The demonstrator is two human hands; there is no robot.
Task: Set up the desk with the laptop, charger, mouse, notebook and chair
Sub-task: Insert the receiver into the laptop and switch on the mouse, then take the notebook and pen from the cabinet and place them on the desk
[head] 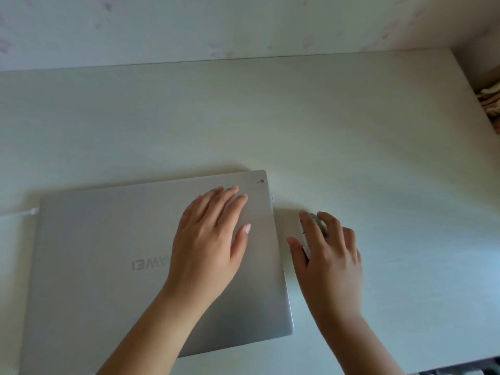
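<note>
A silver laptop (108,266) lies closed on the pale desk (351,147), at the near left. My left hand (211,239) rests flat on its lid, fingers straight, near the lid's far right corner. Just right of the laptop sits a small white mouse (315,226) with a green light on top. My right hand (328,255) covers the mouse, fingers curled over it and the thumb against its left side. A white charger cable (25,213) reaches the laptop's left edge. Most of the mouse is hidden under my hand.
A wall with pale flowered paper (243,25) runs along the desk's far edge. Beyond the desk's right edge lies some patterned fabric (491,104). The desk's near edge shows at the bottom right, with something dark (460,370) below it.
</note>
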